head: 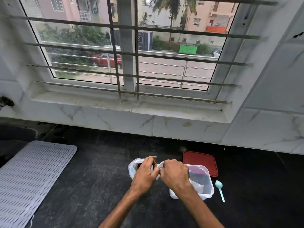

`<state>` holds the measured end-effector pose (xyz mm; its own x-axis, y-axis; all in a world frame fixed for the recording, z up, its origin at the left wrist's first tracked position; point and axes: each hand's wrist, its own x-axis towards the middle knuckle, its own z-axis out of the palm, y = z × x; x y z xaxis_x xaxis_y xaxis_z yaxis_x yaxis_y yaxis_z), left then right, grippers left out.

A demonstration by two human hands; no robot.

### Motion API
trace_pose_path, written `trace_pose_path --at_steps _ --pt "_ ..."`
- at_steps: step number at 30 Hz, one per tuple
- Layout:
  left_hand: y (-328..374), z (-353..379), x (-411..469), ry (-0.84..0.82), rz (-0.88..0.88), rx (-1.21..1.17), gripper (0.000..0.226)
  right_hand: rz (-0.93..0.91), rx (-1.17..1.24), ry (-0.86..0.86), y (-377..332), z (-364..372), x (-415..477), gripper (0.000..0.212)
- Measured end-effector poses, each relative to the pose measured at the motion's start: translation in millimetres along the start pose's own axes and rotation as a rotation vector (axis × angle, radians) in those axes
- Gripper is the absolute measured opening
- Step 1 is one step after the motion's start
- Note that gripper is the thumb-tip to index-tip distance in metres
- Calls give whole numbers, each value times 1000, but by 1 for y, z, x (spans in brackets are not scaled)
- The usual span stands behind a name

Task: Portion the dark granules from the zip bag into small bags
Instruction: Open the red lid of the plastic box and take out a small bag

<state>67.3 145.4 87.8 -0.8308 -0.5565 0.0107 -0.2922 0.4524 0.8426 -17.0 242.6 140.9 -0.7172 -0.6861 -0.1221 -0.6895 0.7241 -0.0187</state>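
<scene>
A clear plastic zip bag [133, 168] with dark granules inside is held just above the black counter [92, 178]. My left hand [145, 172] grips its near side, and my right hand [174, 173] pinches its top edge from the right. The hands cover most of the bag. To the right stands a clear plastic container [207, 183] holding small bags and dark contents. A light blue scoop [219, 189] lies on the counter right of the container.
A red lid [199, 162] lies flat behind the container. A grey perforated mat [31, 176] covers the counter at the left. A marble-tiled wall and a barred window [128, 51] stand behind the counter.
</scene>
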Motion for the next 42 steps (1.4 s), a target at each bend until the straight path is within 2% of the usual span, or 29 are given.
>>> trace_pose_path --at_steps 1,3,5,6,8,9,10,12,16,20,23,25,30,36,42 --pt "1 0 -2 2 -1 -37 6 -3 3 -13 -2 0 2 26" --pt "0 0 -6 10 7 -86 17 -16 -1 -23 -1 -2 5 25" --pt "-6 -2 -9 1 33 -131 14 -47 -1 -12 3 -5 8 30" --pt "-10 -4 -11 -37 44 -160 26 -75 5 2 5 -6 9 32" --pt "-20 -3 -13 -148 82 -163 77 -143 25 50 6 -8 10 32" --pt "-20 -1 -14 -176 88 -144 95 -180 30 63 5 -9 9 32" --pt "-19 1 -15 -166 82 -143 102 -216 34 60 3 -10 7 33" --pt "-14 7 -14 -40 75 -160 91 -265 49 47 -2 -10 4 32" --pt "-9 14 -14 197 118 -69 45 -244 111 101 -3 -10 -1 27" --pt "-16 17 -21 273 87 -97 33 -254 229 -14 6 -13 -3 31" --pt "-15 18 -25 197 85 -165 35 -337 341 -178 18 -9 -3 29" --pt "-16 20 -28 168 89 -135 43 -390 312 -237 24 -5 -3 25" --pt "-20 38 -33 159 93 4 49 -373 313 -254 35 11 -5 20" --pt "-30 68 -53 292 -42 159 31 -375 392 -183 56 38 -26 28" --pt "-30 103 -71 132 -115 97 46 -331 366 -242 82 78 -36 22"
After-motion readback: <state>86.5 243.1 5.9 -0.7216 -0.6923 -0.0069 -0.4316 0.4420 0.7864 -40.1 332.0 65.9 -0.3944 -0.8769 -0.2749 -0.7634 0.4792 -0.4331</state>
